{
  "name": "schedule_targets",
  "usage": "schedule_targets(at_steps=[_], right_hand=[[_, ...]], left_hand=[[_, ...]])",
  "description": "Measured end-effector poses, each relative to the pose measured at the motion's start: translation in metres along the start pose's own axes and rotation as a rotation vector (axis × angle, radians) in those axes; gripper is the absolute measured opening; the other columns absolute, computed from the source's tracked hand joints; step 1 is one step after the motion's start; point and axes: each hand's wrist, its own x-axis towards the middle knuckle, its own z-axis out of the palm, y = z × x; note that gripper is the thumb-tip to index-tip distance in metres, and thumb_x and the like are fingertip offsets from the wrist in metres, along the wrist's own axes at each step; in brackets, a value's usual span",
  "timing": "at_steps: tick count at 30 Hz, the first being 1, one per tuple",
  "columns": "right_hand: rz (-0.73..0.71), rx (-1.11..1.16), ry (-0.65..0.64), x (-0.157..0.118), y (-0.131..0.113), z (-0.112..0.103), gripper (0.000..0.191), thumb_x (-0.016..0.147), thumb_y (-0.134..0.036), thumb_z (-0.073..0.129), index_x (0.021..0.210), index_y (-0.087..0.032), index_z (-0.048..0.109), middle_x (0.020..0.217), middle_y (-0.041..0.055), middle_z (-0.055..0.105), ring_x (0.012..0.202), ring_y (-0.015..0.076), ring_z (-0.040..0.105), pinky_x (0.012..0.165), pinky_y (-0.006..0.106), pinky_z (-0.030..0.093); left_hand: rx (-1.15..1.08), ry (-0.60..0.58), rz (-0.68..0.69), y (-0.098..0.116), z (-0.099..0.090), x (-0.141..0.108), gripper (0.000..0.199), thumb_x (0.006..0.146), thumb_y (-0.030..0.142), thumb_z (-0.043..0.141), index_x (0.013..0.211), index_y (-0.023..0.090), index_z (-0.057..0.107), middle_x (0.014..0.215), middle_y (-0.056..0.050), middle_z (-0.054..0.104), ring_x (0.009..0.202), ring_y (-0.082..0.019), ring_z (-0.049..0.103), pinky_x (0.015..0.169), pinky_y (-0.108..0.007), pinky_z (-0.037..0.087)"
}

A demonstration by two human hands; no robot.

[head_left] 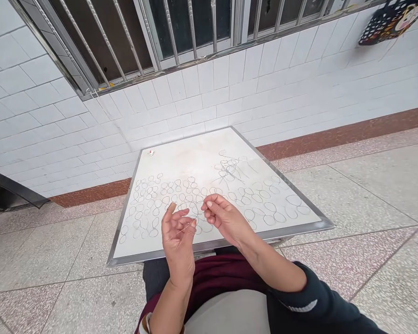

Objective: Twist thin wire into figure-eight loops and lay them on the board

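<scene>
My left hand (179,233) is raised over the front of a white table (191,160), palm up and fingers curled. A tan wrap covers the tip of one finger. A thin wire (185,228) runs across that palm and under the thumb. To its right, my right hand (223,217) pinches with thumb and forefinger; the fine wire end there is too thin to make out clearly. A small gap separates the two hands. Beneath and around them, many thin wire loops (270,208), several in figure-eight shapes, lie in rows on the tabletop.
A loose heap of thin wires (229,169) lies toward the back right of the table. At the far left corner is a small white and red object (151,152). Behind stands a tiled wall (209,102) with a barred window; a dotted bag (386,25) hangs upper right.
</scene>
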Motion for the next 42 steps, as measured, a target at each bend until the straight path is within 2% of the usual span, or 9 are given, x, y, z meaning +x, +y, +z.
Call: schedule_targets(at_steps=[8, 16, 20, 25, 29, 32, 35, 36, 42], right_hand=[[0.031, 0.014, 0.068, 0.007, 0.005, -0.018, 0.021, 0.075, -0.035, 0.076, 0.087, -0.024, 0.064, 0.075, -0.0025, 0.059, 0.059, 0.0085, 0.05, 0.051, 0.021, 0.041], [-0.254, -0.269, 0.54, 0.105, -0.035, -0.104, 0.01, 0.095, -0.029, 0.049, 0.104, -0.027, 0.053, 0.096, 0.0017, 0.061, 0.085, 0.0129, 0.064, 0.074, 0.026, 0.056], [-0.195, -0.402, 0.655, 0.149, -0.046, -0.126, 0.023, 0.097, -0.031, 0.051, 0.116, -0.018, 0.056, 0.112, 0.0077, 0.062, 0.094, 0.0175, 0.064, 0.079, 0.035, 0.056], [0.023, -0.63, 0.621, 0.168, -0.047, -0.132, 0.031, 0.095, -0.031, 0.058, 0.122, -0.015, 0.057, 0.118, 0.0089, 0.061, 0.097, 0.0205, 0.064, 0.081, 0.04, 0.056], [0.146, -0.809, 0.456, 0.154, -0.05, -0.115, 0.024, 0.092, -0.022, 0.06, 0.114, -0.014, 0.059, 0.103, 0.0079, 0.065, 0.079, 0.0142, 0.063, 0.069, 0.029, 0.054], [0.168, -0.84, 0.209, 0.113, -0.039, -0.075, 0.013, 0.086, -0.021, 0.066, 0.098, -0.016, 0.066, 0.089, 0.0039, 0.067, 0.068, 0.0096, 0.059, 0.06, 0.021, 0.049], [0.107, -0.655, -0.327, 0.057, -0.018, -0.021, 0.021, 0.084, -0.034, 0.067, 0.099, -0.019, 0.067, 0.086, 0.0022, 0.066, 0.069, 0.0107, 0.059, 0.056, 0.021, 0.048], [0.067, -0.584, -0.405, 0.041, -0.01, -0.005, 0.024, 0.083, -0.036, 0.068, 0.1, -0.019, 0.066, 0.083, 0.0014, 0.065, 0.068, 0.0109, 0.059, 0.054, 0.021, 0.047], [-0.091, -0.535, -0.356, -0.007, 0.013, 0.04, 0.019, 0.086, -0.037, 0.063, 0.091, -0.018, 0.064, 0.07, -0.0022, 0.058, 0.055, 0.0081, 0.053, 0.052, 0.022, 0.048]], left_hand=[[-0.063, 0.05, 0.012, 0.004, -0.015, 0.003, 0.057, 0.078, 0.024, 0.073, 0.131, 0.03, 0.052, 0.108, -0.005, 0.062, 0.083, -0.011, 0.059, 0.071, -0.023, 0.048], [0.058, 0.23, 0.03, 0.0, -0.057, 0.01, 0.056, 0.075, 0.018, 0.076, 0.127, 0.028, 0.058, 0.108, -0.004, 0.065, 0.086, -0.01, 0.058, 0.074, -0.02, 0.048], [0.1, 0.207, 0.018, 0.0, -0.059, 0.012, 0.059, 0.074, 0.022, 0.076, 0.129, 0.028, 0.056, 0.109, -0.005, 0.065, 0.086, -0.011, 0.06, 0.079, -0.024, 0.05], [0.207, 0.168, -0.015, 0.013, -0.05, 0.008, 0.057, 0.078, 0.027, 0.073, 0.131, 0.029, 0.053, 0.109, -0.006, 0.063, 0.088, -0.014, 0.06, 0.079, -0.029, 0.051], [0.238, 0.119, -0.022, 0.019, -0.047, 0.004, 0.055, 0.08, 0.026, 0.07, 0.132, 0.029, 0.051, 0.105, -0.006, 0.064, 0.095, -0.018, 0.061, 0.082, -0.032, 0.049], [0.251, 0.105, -0.01, 0.018, -0.047, 0.002, 0.054, 0.081, 0.024, 0.068, 0.132, 0.026, 0.05, 0.094, -0.005, 0.065, 0.102, -0.02, 0.059, 0.082, -0.032, 0.048], [0.28, 0.05, 0.003, 0.017, -0.046, -0.002, 0.054, 0.082, 0.022, 0.066, 0.133, 0.028, 0.049, 0.107, -0.006, 0.064, 0.091, -0.016, 0.06, 0.079, -0.031, 0.047], [0.3, 0.03, 0.011, 0.017, -0.045, -0.003, 0.054, 0.082, 0.022, 0.066, 0.133, 0.029, 0.049, 0.111, -0.006, 0.063, 0.088, -0.015, 0.061, 0.078, -0.031, 0.047], [0.359, -0.019, -0.01, 0.023, -0.05, -0.019, 0.053, 0.084, 0.024, 0.065, 0.134, 0.029, 0.049, 0.104, -0.004, 0.064, 0.084, -0.015, 0.06, 0.076, -0.03, 0.048]])
